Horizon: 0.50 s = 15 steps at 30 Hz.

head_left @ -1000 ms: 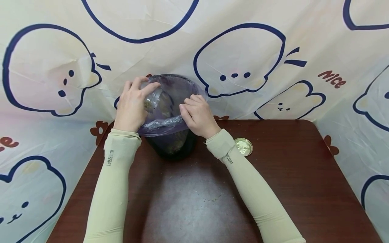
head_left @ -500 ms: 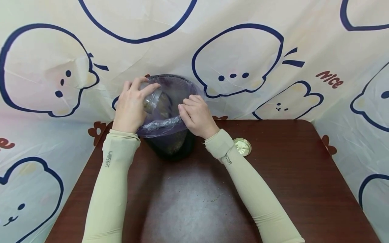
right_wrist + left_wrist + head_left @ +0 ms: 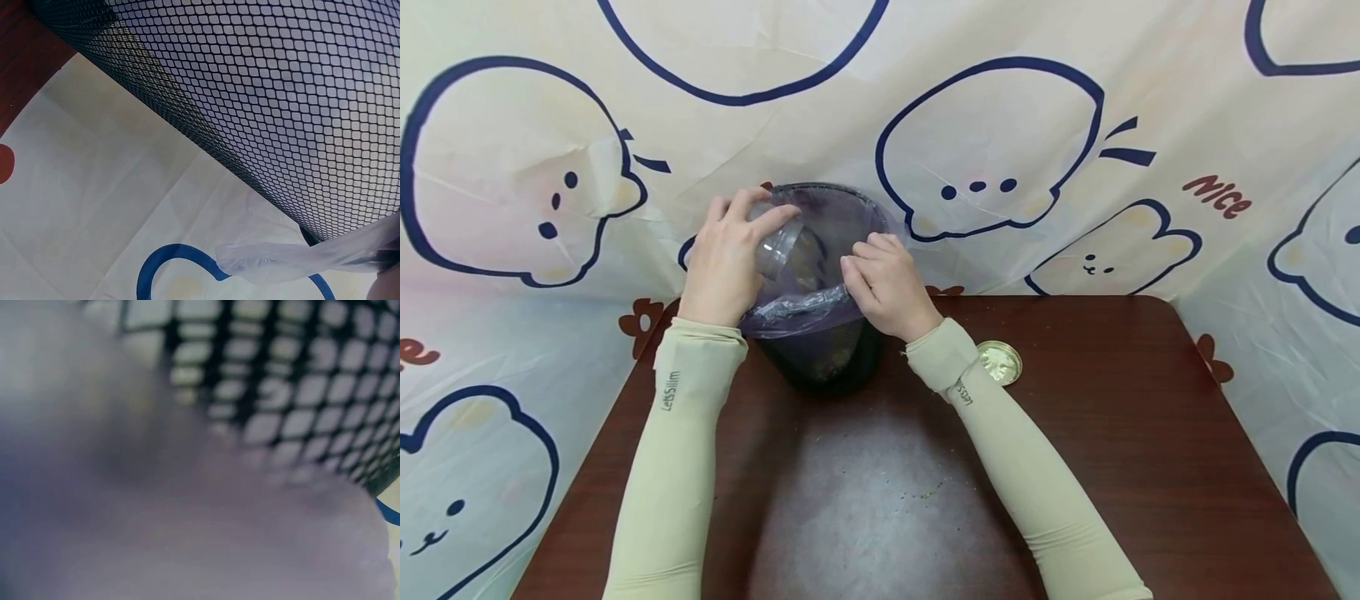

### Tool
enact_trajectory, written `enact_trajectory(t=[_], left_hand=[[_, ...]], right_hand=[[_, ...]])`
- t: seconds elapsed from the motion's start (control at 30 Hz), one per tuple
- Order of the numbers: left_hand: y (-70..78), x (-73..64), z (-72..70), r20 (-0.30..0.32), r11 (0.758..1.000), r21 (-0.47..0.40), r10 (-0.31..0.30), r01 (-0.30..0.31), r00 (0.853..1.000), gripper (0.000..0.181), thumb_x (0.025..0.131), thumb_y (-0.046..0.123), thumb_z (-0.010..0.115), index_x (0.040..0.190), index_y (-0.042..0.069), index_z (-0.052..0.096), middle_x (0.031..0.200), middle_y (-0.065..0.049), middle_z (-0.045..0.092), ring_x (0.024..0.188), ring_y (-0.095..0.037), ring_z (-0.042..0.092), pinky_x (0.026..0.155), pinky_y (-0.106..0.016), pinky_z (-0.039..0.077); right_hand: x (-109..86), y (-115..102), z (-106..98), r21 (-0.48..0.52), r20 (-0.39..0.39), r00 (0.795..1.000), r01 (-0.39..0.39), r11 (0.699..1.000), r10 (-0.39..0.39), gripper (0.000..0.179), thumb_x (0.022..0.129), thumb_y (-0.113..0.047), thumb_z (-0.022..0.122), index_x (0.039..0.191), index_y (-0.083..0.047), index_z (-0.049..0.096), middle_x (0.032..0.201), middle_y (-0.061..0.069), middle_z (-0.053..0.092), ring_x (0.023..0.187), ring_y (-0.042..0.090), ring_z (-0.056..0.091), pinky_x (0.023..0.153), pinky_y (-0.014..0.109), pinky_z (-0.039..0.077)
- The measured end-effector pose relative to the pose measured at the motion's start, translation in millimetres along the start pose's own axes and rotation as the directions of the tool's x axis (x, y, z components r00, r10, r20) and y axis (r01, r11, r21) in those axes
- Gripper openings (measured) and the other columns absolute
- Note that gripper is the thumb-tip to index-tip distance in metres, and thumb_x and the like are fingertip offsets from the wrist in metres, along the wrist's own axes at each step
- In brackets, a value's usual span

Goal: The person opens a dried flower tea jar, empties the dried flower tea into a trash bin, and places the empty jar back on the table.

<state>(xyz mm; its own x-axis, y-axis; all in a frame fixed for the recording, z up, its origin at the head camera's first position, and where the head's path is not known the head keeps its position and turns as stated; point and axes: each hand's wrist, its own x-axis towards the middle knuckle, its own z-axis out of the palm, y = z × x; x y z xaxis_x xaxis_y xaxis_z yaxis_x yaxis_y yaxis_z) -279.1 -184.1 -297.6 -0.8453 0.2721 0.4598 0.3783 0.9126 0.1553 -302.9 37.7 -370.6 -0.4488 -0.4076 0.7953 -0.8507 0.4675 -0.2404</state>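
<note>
A black mesh bin (image 3: 820, 367) (image 3: 269, 94) stands tilted toward me at the back of the table, lined with a thin purple plastic bag (image 3: 805, 312) (image 3: 269, 259). Over its mouth my left hand (image 3: 722, 258) grips a clear jar (image 3: 781, 246), tipped on its side with the opening toward the bin's inside. On the opposite side, my right hand (image 3: 891, 287), fingers curled, holds the bag's edge at the rim. The left wrist view is mostly blurred, with mesh (image 3: 300, 381) close by. Whatever lies deep in the bin is only partly visible.
A round gold lid (image 3: 1000, 362) lies on the brown table (image 3: 1120, 450) beside the right forearm. Small green crumbs (image 3: 921, 493) are scattered near the table's middle. Printed cloth (image 3: 820, 142) hangs right behind the bin and along both sides.
Less brownish-yellow stuff shows inside the jar, which looks clearer now. Both hands and the bin stay practically in place.
</note>
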Motion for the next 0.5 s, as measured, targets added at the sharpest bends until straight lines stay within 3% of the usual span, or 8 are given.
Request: enact_trajectory(t=[0.5], left_hand=[[1.1, 0.0, 1.0, -0.052, 0.998, 0.035, 0.051, -0.049, 0.997, 0.086, 0.074, -0.024, 0.072, 0.142, 0.027, 0.064, 0.156, -0.014, 0.047, 0.128, -0.043, 0.047, 0.093, -0.060, 0.055]], right_hand=[[-0.1, 1.5, 1.5, -0.002, -0.008, 1.000, 0.002, 1.000, -0.002, 0.042, 0.104, -0.017, 0.043, 0.064, -0.010, 0.053, 0.063, 0.004, 0.041, 0.068, 0.023, 0.038, 0.075, 0.037, 0.034]])
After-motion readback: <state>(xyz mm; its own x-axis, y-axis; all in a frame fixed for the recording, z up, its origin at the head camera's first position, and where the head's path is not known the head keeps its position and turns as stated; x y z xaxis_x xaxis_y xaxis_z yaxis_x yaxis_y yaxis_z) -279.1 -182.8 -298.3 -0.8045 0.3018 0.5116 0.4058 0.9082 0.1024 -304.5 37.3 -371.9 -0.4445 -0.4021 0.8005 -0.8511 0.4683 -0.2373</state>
